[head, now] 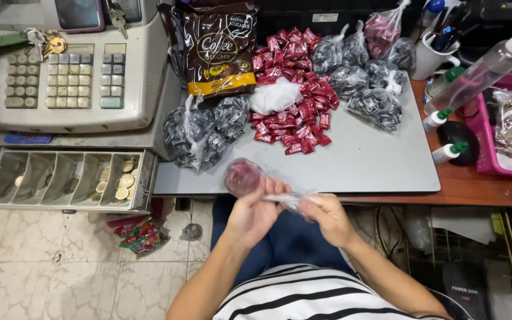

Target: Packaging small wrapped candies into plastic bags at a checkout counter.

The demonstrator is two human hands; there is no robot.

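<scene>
A small clear bag (243, 176) full of red candies sits just over the near edge of the gray board (374, 160). The left hand (255, 212) is closed around the bag from below. The right hand (327, 216) is closed on the bag's long clear tail (288, 200), which stretches between the 2 hands.

Behind the bag, on the board, lies a big heap of loose red candies (294, 98) with a white wad (275, 96) on top. To the left of the heap are tied bags of black candies (202, 130). More black candy bags (365, 80) lie to the right, and 1 pinkish bag (383, 26) sits at the back. A tall brown candy pack (220, 47) with a yellow strip at the bottom stands behind the heap.

On the far left is a pale cash register (66, 71) with keys (51, 42) on it. Its drawer (63, 178) is open, with coins in the right slots. On the right are a spray bottle (484, 68), 2 small white bottles with green caps (440, 118), a white cup of pens (437, 50) and a pink tray (487, 151).

A candy wrapper pack (140, 234) lies on the tile floor (60, 272).
</scene>
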